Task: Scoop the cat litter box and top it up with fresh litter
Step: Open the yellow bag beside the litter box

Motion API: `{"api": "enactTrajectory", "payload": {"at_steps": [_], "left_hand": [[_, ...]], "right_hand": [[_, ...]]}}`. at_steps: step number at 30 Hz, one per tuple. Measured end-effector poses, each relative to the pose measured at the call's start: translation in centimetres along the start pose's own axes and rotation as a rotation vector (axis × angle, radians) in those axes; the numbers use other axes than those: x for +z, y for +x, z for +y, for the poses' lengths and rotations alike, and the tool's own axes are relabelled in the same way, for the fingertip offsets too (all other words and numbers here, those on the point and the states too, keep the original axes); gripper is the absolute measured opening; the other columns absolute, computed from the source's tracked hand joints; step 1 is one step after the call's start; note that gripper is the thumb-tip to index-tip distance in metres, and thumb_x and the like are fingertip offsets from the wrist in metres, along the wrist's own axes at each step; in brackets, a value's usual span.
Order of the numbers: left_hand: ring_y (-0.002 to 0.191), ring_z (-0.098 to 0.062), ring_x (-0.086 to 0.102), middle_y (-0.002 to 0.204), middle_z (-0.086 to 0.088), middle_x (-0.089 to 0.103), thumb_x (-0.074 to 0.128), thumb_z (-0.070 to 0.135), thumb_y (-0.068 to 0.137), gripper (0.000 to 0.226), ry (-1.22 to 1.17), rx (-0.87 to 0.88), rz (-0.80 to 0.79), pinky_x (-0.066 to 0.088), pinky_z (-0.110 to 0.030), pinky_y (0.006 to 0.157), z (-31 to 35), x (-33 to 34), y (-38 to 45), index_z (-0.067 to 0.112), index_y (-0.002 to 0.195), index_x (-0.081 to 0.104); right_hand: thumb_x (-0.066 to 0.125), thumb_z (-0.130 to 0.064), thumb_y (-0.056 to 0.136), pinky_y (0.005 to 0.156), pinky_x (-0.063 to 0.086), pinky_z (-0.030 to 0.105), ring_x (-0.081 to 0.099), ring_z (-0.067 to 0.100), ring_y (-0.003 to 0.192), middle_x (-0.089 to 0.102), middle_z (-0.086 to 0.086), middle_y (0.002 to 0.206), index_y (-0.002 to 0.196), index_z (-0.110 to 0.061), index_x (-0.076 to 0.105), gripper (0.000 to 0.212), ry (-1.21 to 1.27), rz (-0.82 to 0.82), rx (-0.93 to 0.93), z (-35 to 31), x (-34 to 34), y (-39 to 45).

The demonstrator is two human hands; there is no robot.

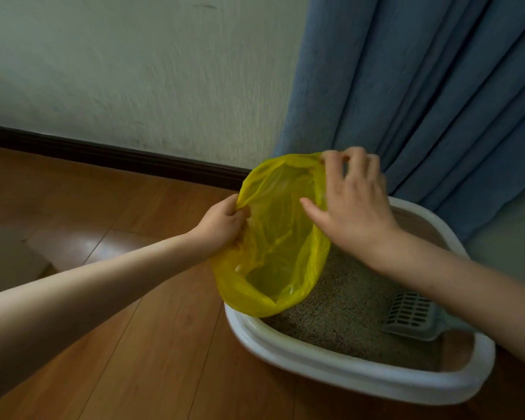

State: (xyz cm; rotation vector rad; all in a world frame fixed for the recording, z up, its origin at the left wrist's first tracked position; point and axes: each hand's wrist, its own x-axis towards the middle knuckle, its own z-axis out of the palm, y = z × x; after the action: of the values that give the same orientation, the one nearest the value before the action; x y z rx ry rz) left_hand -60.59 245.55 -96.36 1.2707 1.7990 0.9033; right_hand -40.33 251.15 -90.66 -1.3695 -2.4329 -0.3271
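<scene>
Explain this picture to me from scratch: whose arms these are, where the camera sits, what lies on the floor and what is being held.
There is no machine here. The arms belong to a person wearing a wide-angle camera on the head, so you look forward and down at their own two hands.

On the wooden floor stands a white litter box, filled with grainy litter. A grey slotted scoop lies inside it, untouched. Behind are a pale wall and a blue curtain.

Both hands hold a thin yellow bag above the box's left edge. The left hand grips one side of its mouth; the right hand pinches the far rim, so the mouth is spread open. The bag looks empty.
</scene>
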Motion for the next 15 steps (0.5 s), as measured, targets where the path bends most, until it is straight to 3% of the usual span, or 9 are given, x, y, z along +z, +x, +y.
{"api": "enactTrajectory", "payload": {"at_steps": [2,3,6,9,11,12,14,15], "left_hand": [[0.098,-0.034,0.063,0.108,-0.018,0.065,0.044,0.019,0.103,0.022,-0.041,0.003,-0.025,0.053,-0.048,0.087,-0.4,0.2,-0.5,0.008,0.114,0.058],[0.098,-0.033,0.063,0.106,-0.016,0.065,0.043,0.02,0.103,0.021,-0.054,0.021,-0.041,0.052,-0.05,0.089,-0.5,0.4,-0.8,0.009,0.113,0.058],[0.093,-0.025,0.063,0.099,-0.006,0.066,0.043,0.021,0.104,0.018,-0.107,0.052,-0.079,0.052,-0.048,0.088,-0.7,0.7,-1.2,0.016,0.111,0.058],[0.097,-0.027,0.064,0.103,-0.009,0.067,0.044,0.021,0.103,0.018,-0.11,0.036,-0.095,0.052,-0.047,0.089,-0.9,0.7,-1.1,0.015,0.111,0.058],[0.096,-0.029,0.062,0.104,-0.014,0.065,0.044,0.019,0.103,0.019,-0.035,0.041,-0.057,0.051,-0.044,0.085,-1.2,0.6,-0.8,0.008,0.112,0.058],[0.093,-0.027,0.06,0.102,-0.014,0.064,0.044,0.016,0.102,0.019,0.025,0.043,-0.024,0.05,-0.04,0.078,-1.4,0.5,-0.5,0.006,0.111,0.058],[0.085,-0.022,0.055,0.094,-0.008,0.059,0.041,0.009,0.1,0.018,0.137,0.029,0.045,0.045,-0.029,0.068,-1.7,0.0,-0.3,0.003,0.106,0.057],[0.085,-0.022,0.054,0.091,-0.006,0.057,0.039,0.007,0.099,0.018,0.165,0.014,0.063,0.044,-0.029,0.067,-1.7,-0.2,-0.1,0.003,0.104,0.056]], "right_hand": [[0.06,-0.05,0.085,0.094,0.04,0.048,0.041,0.041,0.117,0.034,0.021,0.136,0.144,-0.015,0.021,0.079,0.062,-0.245,0.158,0.6,1.0,0.5],[0.062,-0.042,0.086,0.095,0.041,0.045,0.044,0.04,0.117,0.036,0.021,0.136,0.146,-0.017,0.017,0.08,0.23,-0.336,0.239,1.2,1.7,1.0],[0.059,-0.013,0.087,0.081,0.05,0.037,0.061,0.029,0.095,0.059,0.018,0.118,0.139,-0.012,0.037,0.056,0.841,-0.429,0.538,2.8,4.0,2.3],[0.048,0.004,0.088,0.076,0.052,0.041,0.063,0.034,0.086,0.066,0.025,0.102,0.119,0.0,0.059,0.034,0.976,-0.418,0.593,3.5,5.3,2.3],[0.039,0.009,0.088,0.072,0.05,0.041,0.06,0.036,0.078,0.063,0.027,0.089,0.103,0.009,0.064,0.029,1.03,-0.388,0.605,3.6,5.3,2.1],[0.037,0.01,0.087,0.066,0.047,0.036,0.056,0.033,0.07,0.059,0.024,0.076,0.088,0.008,0.064,0.027,1.043,-0.354,0.612,3.7,5.2,2.1],[0.036,0.009,0.086,0.054,0.029,0.031,0.04,0.02,0.056,0.044,0.008,0.054,0.057,-0.005,0.047,0.034,1.037,-0.308,0.64,3.8,5.2,2.4],[0.038,0.005,0.086,0.053,0.024,0.032,0.035,0.016,0.053,0.038,0.002,0.047,0.053,-0.012,0.038,0.038,1.052,-0.324,0.663,3.8,5.2,2.7]]}}
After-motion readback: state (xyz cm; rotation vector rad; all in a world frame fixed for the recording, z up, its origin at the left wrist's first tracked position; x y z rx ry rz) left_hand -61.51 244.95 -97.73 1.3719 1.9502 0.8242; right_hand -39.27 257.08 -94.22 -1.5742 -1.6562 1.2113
